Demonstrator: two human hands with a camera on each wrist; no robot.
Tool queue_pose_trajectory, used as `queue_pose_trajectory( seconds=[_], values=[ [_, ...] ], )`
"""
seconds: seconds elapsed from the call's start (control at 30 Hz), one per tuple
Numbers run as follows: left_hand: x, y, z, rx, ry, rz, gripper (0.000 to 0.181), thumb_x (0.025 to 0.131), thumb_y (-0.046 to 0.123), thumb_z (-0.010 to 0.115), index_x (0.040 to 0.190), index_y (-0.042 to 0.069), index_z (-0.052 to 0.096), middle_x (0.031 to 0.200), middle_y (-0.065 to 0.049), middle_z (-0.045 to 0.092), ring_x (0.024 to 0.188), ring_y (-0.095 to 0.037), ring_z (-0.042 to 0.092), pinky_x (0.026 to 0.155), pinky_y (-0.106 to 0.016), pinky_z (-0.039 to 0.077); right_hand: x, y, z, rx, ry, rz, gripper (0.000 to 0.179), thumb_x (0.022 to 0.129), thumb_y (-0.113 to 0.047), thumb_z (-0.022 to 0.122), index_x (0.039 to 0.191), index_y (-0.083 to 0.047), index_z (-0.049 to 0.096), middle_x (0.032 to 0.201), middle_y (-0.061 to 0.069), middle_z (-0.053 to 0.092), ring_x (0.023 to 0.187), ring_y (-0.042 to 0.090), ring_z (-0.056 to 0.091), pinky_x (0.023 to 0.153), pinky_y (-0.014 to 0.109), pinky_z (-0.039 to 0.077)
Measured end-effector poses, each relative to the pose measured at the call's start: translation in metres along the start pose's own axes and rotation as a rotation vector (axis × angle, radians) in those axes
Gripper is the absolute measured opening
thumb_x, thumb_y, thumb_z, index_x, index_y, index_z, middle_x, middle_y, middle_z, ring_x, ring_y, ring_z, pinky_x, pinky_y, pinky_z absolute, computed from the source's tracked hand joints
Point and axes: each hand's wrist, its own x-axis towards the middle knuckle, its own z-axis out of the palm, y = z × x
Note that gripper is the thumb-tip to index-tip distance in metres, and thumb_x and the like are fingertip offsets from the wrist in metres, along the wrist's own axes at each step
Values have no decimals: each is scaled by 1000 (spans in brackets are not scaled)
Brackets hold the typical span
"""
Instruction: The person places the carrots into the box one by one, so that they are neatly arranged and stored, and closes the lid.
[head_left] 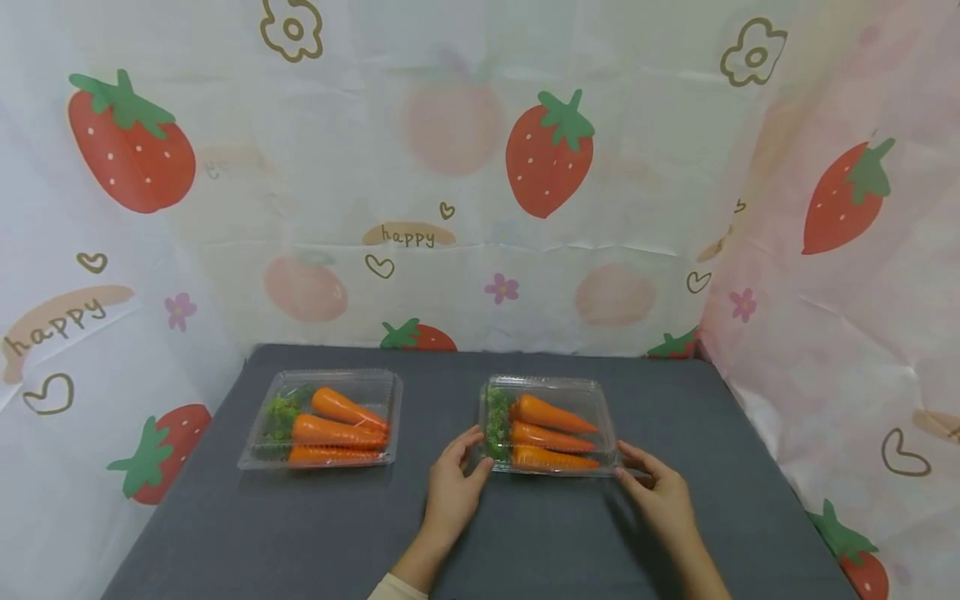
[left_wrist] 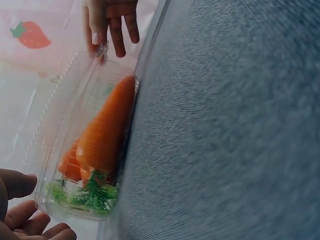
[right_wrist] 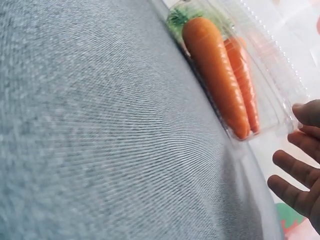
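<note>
A clear plastic clamshell box (head_left: pixel 543 472) stands on the table right of centre, its lid down. Inside lie three orange carrots (head_left: pixel 553 436) with green leafy tops (head_left: pixel 497 421) on the left side. At the box's left front corner, my left hand (head_left: pixel 453 492) pinches the rim between thumb and fingers. The thumb and index finger of my right hand (head_left: pixel 663 496) pinch the right front corner. In the right wrist view, the right hand's other fingers (right_wrist: pixel 295 167) are spread apart from the box.
To the left, a second clear clamshell box (head_left: pixel 255 463) holds carrots (head_left: pixel 339 432) and greens (head_left: pixel 282 415). Both boxes rest on a dark grey tabletop (head_left: pixel 322 533). Strawberry-printed cloth (head_left: pixel 465 192) encloses the back and sides.
</note>
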Motion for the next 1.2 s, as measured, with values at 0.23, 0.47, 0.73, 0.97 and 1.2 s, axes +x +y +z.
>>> queue_pose_trajectory(
  seconds=[0.23, 0.47, 0.73, 0.97, 1.2],
  values=[
    [-2, -9, 2, -12, 1, 4, 40, 92, 1, 74, 131, -1, 66, 147, -13, 58, 137, -33, 54, 109, -46, 48, 0, 2, 2, 21, -14, 26, 45, 93, -21, 78, 136, -13, 68, 120, 16, 74, 95, 27, 74, 75, 20, 57],
    [-1, -9, -1, -133, -36, -70, 47, 93, -2, 72, 139, -3, 60, 150, -18, 54, 139, -34, 51, 111, -42, 46, 3, -1, 0, 104, -62, 139, 48, 93, -23, 78, 138, -8, 65, 126, 16, 71, 97, 7, 68, 79, 18, 55],
    [4, -9, -12, -263, -90, -229, 54, 94, -3, 70, 143, -13, 49, 135, -32, 61, 123, -41, 63, 91, -30, 60, 8, -2, -1, 391, -143, 299, 56, 96, -11, 73, 146, 2, 51, 143, 23, 56, 100, 4, 67, 87, 28, 61],
    [12, -5, -24, -279, -264, -364, 47, 97, 4, 68, 137, -15, 52, 118, -30, 68, 100, -33, 73, 85, -41, 63, 12, -1, 0, 467, -138, 343, 55, 98, -21, 71, 144, 2, 52, 124, 17, 66, 96, 19, 73, 87, 34, 62],
    [22, -3, -30, -393, -375, -547, 31, 99, 5, 65, 123, -14, 59, 101, -20, 74, 85, -20, 75, 83, -42, 64, 16, -1, -3, 467, -188, 392, 58, 98, -22, 72, 145, 4, 49, 112, 9, 73, 93, 18, 73, 86, 35, 62]
  ],
)
